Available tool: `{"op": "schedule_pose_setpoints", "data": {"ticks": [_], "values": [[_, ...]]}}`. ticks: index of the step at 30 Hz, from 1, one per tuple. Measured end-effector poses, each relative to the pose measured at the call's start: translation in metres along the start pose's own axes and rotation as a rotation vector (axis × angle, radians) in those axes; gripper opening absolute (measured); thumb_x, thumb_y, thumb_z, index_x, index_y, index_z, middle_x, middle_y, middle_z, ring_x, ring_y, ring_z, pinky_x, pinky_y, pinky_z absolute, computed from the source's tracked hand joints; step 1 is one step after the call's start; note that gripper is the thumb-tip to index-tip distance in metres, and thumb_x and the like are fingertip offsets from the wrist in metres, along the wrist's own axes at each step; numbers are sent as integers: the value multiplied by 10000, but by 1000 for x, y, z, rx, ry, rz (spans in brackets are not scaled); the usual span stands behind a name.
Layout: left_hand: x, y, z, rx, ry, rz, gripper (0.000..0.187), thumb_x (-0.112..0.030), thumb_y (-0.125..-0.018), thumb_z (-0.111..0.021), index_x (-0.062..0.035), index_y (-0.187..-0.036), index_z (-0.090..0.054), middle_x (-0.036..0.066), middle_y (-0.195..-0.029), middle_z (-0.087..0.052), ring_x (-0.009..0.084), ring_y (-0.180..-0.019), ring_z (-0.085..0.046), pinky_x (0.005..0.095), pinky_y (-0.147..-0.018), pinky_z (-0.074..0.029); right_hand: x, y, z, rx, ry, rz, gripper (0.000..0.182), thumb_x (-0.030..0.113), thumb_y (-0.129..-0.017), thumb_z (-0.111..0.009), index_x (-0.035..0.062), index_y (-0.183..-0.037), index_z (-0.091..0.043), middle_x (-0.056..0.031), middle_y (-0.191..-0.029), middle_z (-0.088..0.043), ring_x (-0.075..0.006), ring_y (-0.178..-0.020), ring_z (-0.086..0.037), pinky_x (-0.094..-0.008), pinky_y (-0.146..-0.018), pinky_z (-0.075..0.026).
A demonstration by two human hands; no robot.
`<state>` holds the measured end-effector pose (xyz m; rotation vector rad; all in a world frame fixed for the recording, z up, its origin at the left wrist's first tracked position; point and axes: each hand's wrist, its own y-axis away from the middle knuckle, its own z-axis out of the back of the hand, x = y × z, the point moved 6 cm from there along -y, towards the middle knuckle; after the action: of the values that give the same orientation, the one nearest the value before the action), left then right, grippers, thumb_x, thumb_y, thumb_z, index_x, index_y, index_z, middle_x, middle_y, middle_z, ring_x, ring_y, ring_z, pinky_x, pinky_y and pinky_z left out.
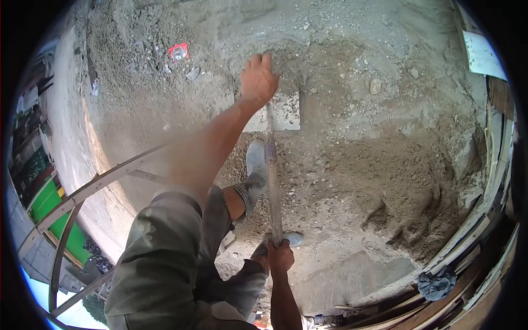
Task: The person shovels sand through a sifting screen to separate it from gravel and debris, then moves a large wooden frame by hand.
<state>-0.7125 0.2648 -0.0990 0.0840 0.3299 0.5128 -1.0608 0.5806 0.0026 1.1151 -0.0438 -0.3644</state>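
My left hand [258, 77] is stretched out at the top middle, back of the hand up, fingers and thumb a little apart. It overlaps the far end of a long wooden handle [274, 187]. Lower down, my right hand [281, 256] is wrapped round the near end of that handle. At the far end a flat pale plate with grit on it, seemingly a shovel blade [289, 113], lies on the ground, partly hidden by my left hand and wrist. My boots [256, 159] stand beside the handle on gritty soil.
Damp, dug-up soil [407, 192] lies to the right, bordered by wooden boards [492, 176]. A red wrapper [178, 52] and scraps of litter are at the upper left. A metal frame [82, 192] rises at the left, and a dark crumpled bag [436, 285] sits at the lower right.
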Motion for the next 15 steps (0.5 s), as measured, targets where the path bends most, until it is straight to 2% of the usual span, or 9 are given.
{"op": "schedule_pose_setpoints", "data": {"ticks": [2, 3, 5, 6, 8, 9, 12, 14, 15], "values": [[-26, -50, 13, -169, -151, -148, 412, -273, -761, -603, -110, -1125, -503, 146, -1096, -516, 320, -1011, -477, 426, -787, -415, -1, -3, -4, 27, -2, -3, 481, 494, -669, -628, 64, -868, -547, -175, -735, -634, -359, -684, -621, -458, -634, -485], [-29, -71, 12, -167, -147, -159, 412, -273, -761, -603, -110, -1125, -503, 146, -1096, -516, 320, -1011, -477, 426, -787, -415, -2, -4, -5, 36, -13, 4, 479, 494, -673, -626, 64, -868, -545, -179, -739, -634, -360, -688, -621, -457, -633, -484], [-26, -100, -13, 191, -466, -218, 207, -229, -784, -533, -132, -942, -626, 86, -979, -595, 288, -968, -513, 430, -785, -407, -3, -4, -5, 49, -30, -6, 478, 494, -677, -624, 64, -868, -542, -182, -742, -634, -362, -692, -621, -456, -633, -484], [-26, -105, -15, 197, -463, -233, 207, -229, -784, -533, -132, -942, -626, 86, -979, -595, 288, -968, -513, 430, -785, -407, -2, -4, -4, 68, -30, -8, 477, 493, -676, -625, 64, -870, -543, -185, -747, -634, -363, -700, -622, -455, -637, -484], [-26, -117, 3, 37, -390, -264, 186, -185, -782, -484, -130, -776, -662, 56, -878, -632, 271, -923, -544, 417, -776, -417, -2, 1, -3, 86, -46, -15, 477, 491, -676, -626, 64, -871, -544, -189, -751, -634, -364, -708, -622, -454, -640, -484], [-19, -122, 14, -154, -244, -320, 179, -171, -768, -482, -102, -787, -646, 84, -835, -635, 289, -834, -578, 419, -738, -442, -1, 0, -1, 79, -42, -13, 479, 491, -674, -626, 63, -874, -544, -189, -755, -635, -365, -713, -622, -453, -645, -483], [1, -159, 73, -180, -214, -311, 193, -164, -745, -473, -73, -764, -642, 139, -802, -628, 333, -779, -591, 435, -720, -452, 4, 2, 6, 69, -49, -10, 485, 490, -670, -626, 61, -881, -544, -190, -761, -635, -367, -721, -622, -455, -655, -482], [0, -181, 159, -226, -184, -239, 238, -231, -763, -505, -39, -830, -630, 193, -823, -622, 373, -771, -597, 431, -734, -469, 6, 5, 14, 67, -47, -3, 488, 490, -669, -626, 60, -887, -544, -190, -764, -635, -369, -724, -621, -457, -660, -481], [17, -211, 199, -344, -204, -266, 254, -259, -785, -517, -29, -800, -623, 208, -789, -621, 359, -725, -610, 457, -664, -461, 8, 8, 19, 59, -47, 14, 493, 490, -669, -625, 58, -893, -545, -191, -770, -635, -372, -728, -620, -458, -665, -481]]}}
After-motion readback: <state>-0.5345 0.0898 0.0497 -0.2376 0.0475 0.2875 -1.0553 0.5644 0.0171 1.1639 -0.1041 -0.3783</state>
